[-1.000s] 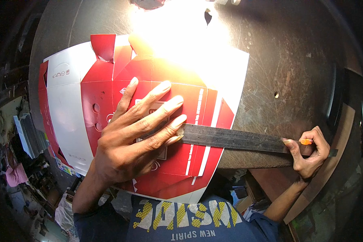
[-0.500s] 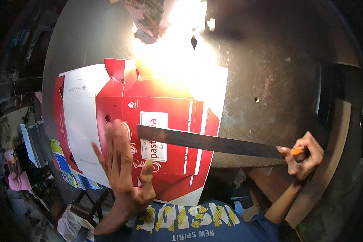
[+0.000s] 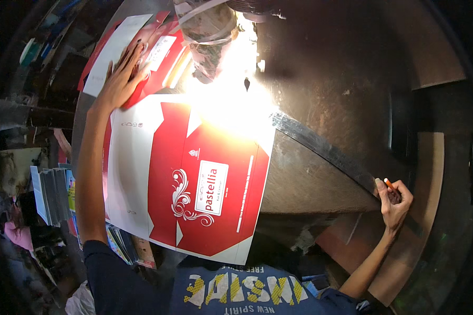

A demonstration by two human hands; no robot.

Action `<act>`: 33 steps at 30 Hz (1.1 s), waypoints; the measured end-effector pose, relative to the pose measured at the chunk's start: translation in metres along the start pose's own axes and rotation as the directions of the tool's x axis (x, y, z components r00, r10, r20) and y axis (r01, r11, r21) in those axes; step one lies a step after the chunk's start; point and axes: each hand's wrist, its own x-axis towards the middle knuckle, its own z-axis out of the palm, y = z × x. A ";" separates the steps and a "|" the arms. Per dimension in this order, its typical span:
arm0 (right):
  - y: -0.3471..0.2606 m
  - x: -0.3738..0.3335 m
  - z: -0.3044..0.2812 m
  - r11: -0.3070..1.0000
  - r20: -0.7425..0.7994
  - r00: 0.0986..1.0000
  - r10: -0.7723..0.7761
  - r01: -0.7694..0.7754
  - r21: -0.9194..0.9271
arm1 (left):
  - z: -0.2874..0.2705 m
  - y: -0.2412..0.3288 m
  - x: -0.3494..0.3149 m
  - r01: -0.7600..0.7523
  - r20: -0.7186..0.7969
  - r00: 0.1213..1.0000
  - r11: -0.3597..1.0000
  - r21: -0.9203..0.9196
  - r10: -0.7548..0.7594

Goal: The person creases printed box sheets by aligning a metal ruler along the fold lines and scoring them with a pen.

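A large printed carton sheet [image 3: 165,142], red and white with a scroll ornament and a white label, lies flat in front of me. At the upper left my left hand [image 3: 122,84] rests on a second red-and-white carton piece [image 3: 96,77] with cut flaps, fingers spread over it. My right hand [image 3: 395,206] is closed around the near end of a long metal straightedge [image 3: 326,152], and a small orange stick-like thing [image 3: 389,184] pokes out between the same fingers. Obliquely to the right of the sheet lies the straightedge, its far tip close to the sheet's right edge.
A very bright lamp [image 3: 236,105] washes out the sheet's far edge. Beside it hangs a wrapped bundle [image 3: 207,44]. The dark worn tabletop [image 3: 320,115] reaches right, toward a curved brown board edge [image 3: 431,173]. Stacked booklets [image 3: 52,194] stand at the left.
My left hand has moved forward and left with the cut carton piece, uncovering the sheet beneath. The straightedge has swung off the carton to the right, still in my right hand.
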 end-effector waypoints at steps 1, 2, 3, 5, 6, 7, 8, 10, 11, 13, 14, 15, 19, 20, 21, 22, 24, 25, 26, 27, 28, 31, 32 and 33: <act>0.008 -0.001 -0.002 0.998 -0.025 0.999 -0.031 0.030 -0.055 | -0.002 0.000 0.006 -0.040 -0.096 0.994 0.983 0.180 0.057; 0.010 -0.004 -0.006 0.990 -0.050 0.997 -0.055 0.048 -0.133 | 0.001 0.014 0.008 -0.045 -0.098 0.993 0.985 0.166 0.062; 0.010 -0.008 -0.009 0.991 -0.094 0.994 -0.049 0.036 -0.129 | -0.002 0.043 0.004 -0.160 -0.197 0.970 0.984 -0.076 0.143; 0.025 -0.017 -0.025 0.982 -0.147 0.980 -0.134 0.111 -0.152 | -0.016 0.099 -0.032 -0.281 -0.181 0.956 0.889 -0.361 0.229; 0.030 -0.022 -0.030 0.976 -0.160 0.975 -0.152 0.123 -0.180 | -0.019 0.127 -0.061 -0.271 -0.052 0.960 0.860 -0.432 0.276; 0.033 -0.026 -0.035 0.970 -0.171 0.969 -0.175 0.140 -0.200 | -0.026 0.147 -0.082 -0.384 0.003 0.914 0.868 -0.314 0.406; 0.030 -0.022 -0.036 0.970 -0.112 0.979 -0.169 0.145 -0.195 | -0.040 0.161 -0.102 -0.484 0.084 0.859 0.856 -0.184 0.504; 0.020 -0.019 -0.041 0.966 -0.051 0.987 -0.150 0.136 -0.218 | -0.041 0.192 -0.124 -0.393 0.087 0.902 0.888 -0.239 0.423; 0.008 -0.012 -0.032 0.971 0.012 0.987 -0.159 0.158 -0.179 | -0.045 0.199 -0.131 -0.296 0.095 0.939 0.917 -0.268 0.331; -0.019 0.004 -0.006 0.946 0.098 0.954 -0.285 0.296 -0.132 | -0.044 0.200 -0.138 -0.274 0.127 0.942 0.931 -0.240 0.310; -0.034 0.014 0.006 0.918 0.155 0.922 -0.355 0.375 -0.130 | -0.046 0.198 -0.141 -0.255 0.151 0.945 0.943 -0.214 0.289; -0.039 0.019 0.017 0.896 0.145 0.902 -0.407 0.425 -0.127 | -0.045 0.198 -0.143 -0.254 0.150 0.945 0.942 -0.217 0.290; -0.054 0.020 0.038 0.921 0.134 0.933 -0.334 0.354 -0.162 | -0.038 0.204 -0.140 -0.271 -0.008 0.953 0.844 -0.464 0.302; -0.063 0.019 0.041 0.951 0.122 0.960 -0.251 0.269 -0.156 | -0.038 0.210 -0.137 -0.320 -0.019 0.935 0.817 -0.479 0.355; -0.063 0.018 0.043 0.950 0.127 0.959 -0.253 0.271 -0.157 | -0.042 0.223 -0.132 -0.271 -0.015 0.948 0.784 -0.559 0.317; -0.062 0.017 0.045 0.936 0.113 0.949 -0.295 0.311 -0.166 | -0.038 0.222 -0.131 -0.266 -0.013 0.950 0.783 -0.562 0.313; -0.068 0.017 0.047 0.921 0.102 0.938 -0.331 0.344 -0.182 | -0.025 0.219 -0.128 -0.414 -0.051 0.888 0.747 -0.520 0.456; -0.076 0.018 0.049 0.890 0.089 0.911 -0.402 0.412 -0.196 | -0.024 0.219 -0.130 -0.414 -0.081 0.894 0.740 -0.530 0.441; -0.080 0.018 0.049 0.857 0.083 0.882 -0.465 0.471 -0.208 | -0.024 0.221 -0.133 -0.406 -0.070 0.895 0.737 -0.541 0.441; -0.078 0.017 0.046 0.834 0.157 0.850 -0.502 0.524 -0.171 | -0.027 0.224 -0.134 -0.383 -0.079 0.908 0.740 -0.552 0.411; -0.084 0.016 0.050 0.824 0.175 0.830 -0.530 0.553 -0.126 | -0.029 0.225 -0.135 -0.359 -0.086 0.921 0.745 -0.563 0.379; -0.096 0.006 0.059 0.863 0.177 0.865 -0.470 0.492 -0.112 | -0.030 0.228 -0.130 -0.335 -0.075 0.932 0.767 -0.547 0.354; -0.093 0.005 0.057 0.858 0.192 0.854 -0.483 0.506 -0.092 | -0.031 0.226 -0.129 -0.342 -0.078 0.930 0.763 -0.548 0.360; -0.091 0.005 0.056 0.851 0.207 0.843 -0.497 0.520 -0.072 | -0.032 0.227 -0.130 -0.332 -0.071 0.932 0.764 -0.553 0.354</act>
